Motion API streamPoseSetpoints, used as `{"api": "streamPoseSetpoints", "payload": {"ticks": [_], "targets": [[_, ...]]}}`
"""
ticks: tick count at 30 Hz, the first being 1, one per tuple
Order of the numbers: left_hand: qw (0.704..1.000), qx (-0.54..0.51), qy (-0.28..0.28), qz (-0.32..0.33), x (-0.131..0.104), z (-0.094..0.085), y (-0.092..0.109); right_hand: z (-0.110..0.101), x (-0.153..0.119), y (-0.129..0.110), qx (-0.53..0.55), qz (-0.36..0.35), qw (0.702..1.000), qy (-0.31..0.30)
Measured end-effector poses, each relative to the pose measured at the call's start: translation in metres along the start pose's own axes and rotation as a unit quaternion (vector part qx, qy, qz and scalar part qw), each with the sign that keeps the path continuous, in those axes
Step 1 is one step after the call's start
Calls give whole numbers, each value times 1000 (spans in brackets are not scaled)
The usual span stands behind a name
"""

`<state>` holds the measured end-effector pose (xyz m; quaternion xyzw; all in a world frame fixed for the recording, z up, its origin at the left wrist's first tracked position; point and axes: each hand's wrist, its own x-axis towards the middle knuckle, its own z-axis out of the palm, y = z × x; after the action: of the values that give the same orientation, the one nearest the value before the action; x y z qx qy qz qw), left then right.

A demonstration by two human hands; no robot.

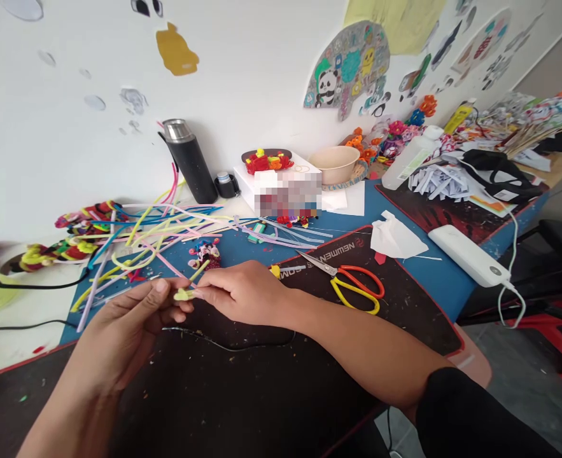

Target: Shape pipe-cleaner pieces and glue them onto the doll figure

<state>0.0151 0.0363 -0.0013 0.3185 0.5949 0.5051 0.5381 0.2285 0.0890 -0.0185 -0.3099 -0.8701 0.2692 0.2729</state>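
Note:
Between my two hands is a short pale yellow-green pipe cleaner [183, 295], bent into a small folded shape, with one end sticking up to the right. My left hand [140, 312] pinches its left side between thumb and fingers. From the right, my right hand [242, 292] grips the other side with thumb and forefinger. Just behind them sits a small pipe-cleaner figure [205, 253] in dark red, white and blue. Scissors [340, 278] with one red and one yellow handle lie right of my right hand on the black mat [223, 394].
Loose coloured pipe cleaners [151, 238] spread over the left back. A black thermos [189, 162], a white box [247, 191] and a beige bowl [334, 166] stand along the wall. At right lie crumpled tissue [398, 236], a white power bank [469, 256] with its cable, and a plastic bottle [412, 158].

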Motion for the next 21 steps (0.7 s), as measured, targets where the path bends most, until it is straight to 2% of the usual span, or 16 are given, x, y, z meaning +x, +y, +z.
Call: {"api": "streamPoseSetpoints", "payload": {"ticks": [3, 6, 10, 16, 21], "targets": [[998, 54, -13, 18, -2, -4, 3, -2, 1, 0, 1, 16, 1000, 6], [987, 145, -32, 67, -3, -3, 5, -2, 1, 0, 7, 20, 1000, 11], [971, 216, -23, 102, 0, -5, 2, -1, 1, 1, 0, 18, 1000, 18], [975, 208, 9, 83, 3, -9, -9, -1, 1, 2, -23, 15, 999, 21], [984, 166, 13, 59, -3, -2, -3, 2, 0, 2, -54, 8, 998, 12]]}}
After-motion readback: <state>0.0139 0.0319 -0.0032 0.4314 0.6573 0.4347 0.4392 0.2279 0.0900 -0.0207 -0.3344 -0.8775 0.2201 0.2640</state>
